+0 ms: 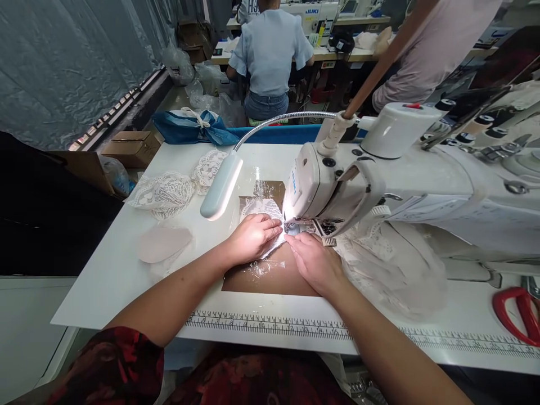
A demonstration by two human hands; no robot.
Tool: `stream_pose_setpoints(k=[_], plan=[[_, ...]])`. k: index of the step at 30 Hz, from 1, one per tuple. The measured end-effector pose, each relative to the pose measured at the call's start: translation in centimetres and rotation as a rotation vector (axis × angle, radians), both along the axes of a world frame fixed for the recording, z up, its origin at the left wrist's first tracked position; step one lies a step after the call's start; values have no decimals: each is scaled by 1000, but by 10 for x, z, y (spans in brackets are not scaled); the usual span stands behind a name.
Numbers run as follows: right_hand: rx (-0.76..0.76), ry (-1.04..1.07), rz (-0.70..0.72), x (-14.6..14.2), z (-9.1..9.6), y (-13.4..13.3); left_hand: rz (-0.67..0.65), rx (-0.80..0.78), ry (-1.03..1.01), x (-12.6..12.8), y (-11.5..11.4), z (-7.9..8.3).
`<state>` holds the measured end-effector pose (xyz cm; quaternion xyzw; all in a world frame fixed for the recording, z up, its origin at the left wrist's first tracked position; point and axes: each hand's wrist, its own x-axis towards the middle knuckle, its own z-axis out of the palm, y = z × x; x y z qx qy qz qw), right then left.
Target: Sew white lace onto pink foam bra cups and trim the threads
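Observation:
A white lace piece (262,208) lies under the needle area of a white sewing machine (310,183). My left hand (256,237) rests on this lace, its fingers pressed together and pointing at the presser foot. Just right of the needle, my right hand (314,260) has its thumb and fingertips closed at the lace's edge. The fingertips of both hands almost meet in front of the foot. Beneath them, a brown sheet (270,281) with clear tape covers the machine bed. My hands partly hide the lace.
White lace bundles (162,194) and a pale oval fabric piece (164,243) lie at left. Sheer fabric (392,270) is heaped at right, near red-handled scissors (517,315). A lamp (221,185) hangs over the table; a ruler strip (270,325) lines its front. A co-worker (272,53) sits ahead.

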<state>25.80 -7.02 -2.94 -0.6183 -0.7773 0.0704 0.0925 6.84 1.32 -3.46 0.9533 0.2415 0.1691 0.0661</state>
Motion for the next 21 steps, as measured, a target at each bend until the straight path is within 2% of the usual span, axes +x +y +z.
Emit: stream_pose_setpoints(k=[3,9,16,21], plan=[[28,21,-26,1,-1,-1,5,14,21,-3,-4,4],[51,40,-108,3,-1,-2,-137,-4,56,-10,-9,8],[3,-23,-7,2,0,-3,-255,9,68,-12,-6,9],[4,-94,-42,-2,2,-4,-222,6,77,-11,-6,9]])
